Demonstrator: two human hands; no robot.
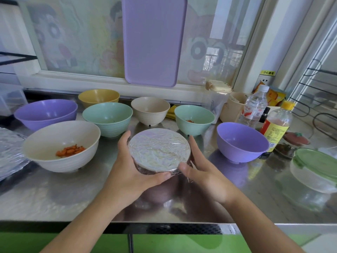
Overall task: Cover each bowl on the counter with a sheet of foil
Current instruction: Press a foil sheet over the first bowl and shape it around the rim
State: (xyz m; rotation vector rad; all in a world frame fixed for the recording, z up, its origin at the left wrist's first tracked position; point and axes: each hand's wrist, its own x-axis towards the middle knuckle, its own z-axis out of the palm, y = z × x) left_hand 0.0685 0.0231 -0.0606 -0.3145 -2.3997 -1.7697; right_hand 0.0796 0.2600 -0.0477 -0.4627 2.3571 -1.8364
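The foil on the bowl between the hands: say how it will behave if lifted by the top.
The foil looks thin and creased, so it would probably dent or tear under fingertips. It only wraps the rim, so it may slip off. Both the left hand and right hand cup the sides, likely the safer hold.

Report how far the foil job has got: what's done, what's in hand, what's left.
Done: nothing apart from the bowl in hand. In hand: the foil-covered bowl, held between the left hand and right hand, foil already smooth over its rim. Left: seven open bowls, among them the cream bowl with carrot pieces, two purple, two green, a yellow and a small cream one. More foil lies at the far left.
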